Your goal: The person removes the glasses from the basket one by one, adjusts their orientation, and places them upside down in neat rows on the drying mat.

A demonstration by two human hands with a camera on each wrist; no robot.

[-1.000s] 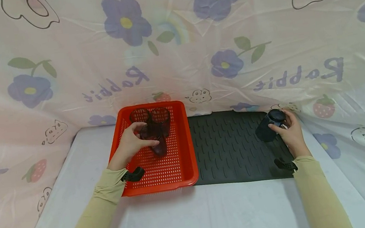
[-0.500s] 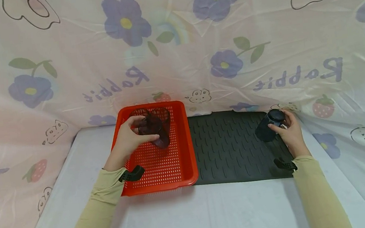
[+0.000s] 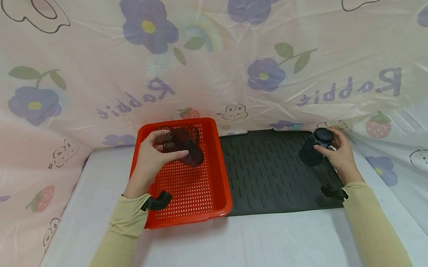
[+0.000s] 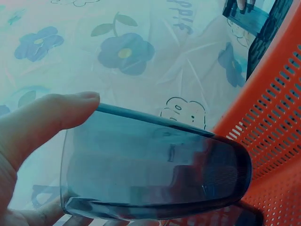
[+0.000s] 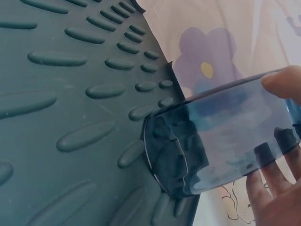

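Note:
My left hand (image 3: 148, 161) grips a dark see-through drinking glass (image 4: 150, 160) near its mouth, thumb on one side and fingers on the other. This glass is held tilted over the back part of the red basket (image 3: 225, 176), its base pointing right and toward me in the head view. Behind it, partly hidden, are other dark glasses (image 3: 195, 131) in the basket. My right hand (image 3: 341, 158) holds a bluish see-through glass (image 5: 230, 136) by its mouth end. That one leans, with its thick base close over the black ridged mat (image 3: 271, 175) at its back right.
The basket, with slotted walls, stands at the mat's left edge on a white-covered table (image 3: 268, 251). A patterned cloth curtain (image 3: 206, 72) hangs close behind both and along the sides. Each wrist bears a black strap (image 3: 158, 201).
The left hand has brought its glass up and slightly rightward, away from the basket's middle, and it now covers more of the glasses behind. My right hand and its glass have stayed almost still.

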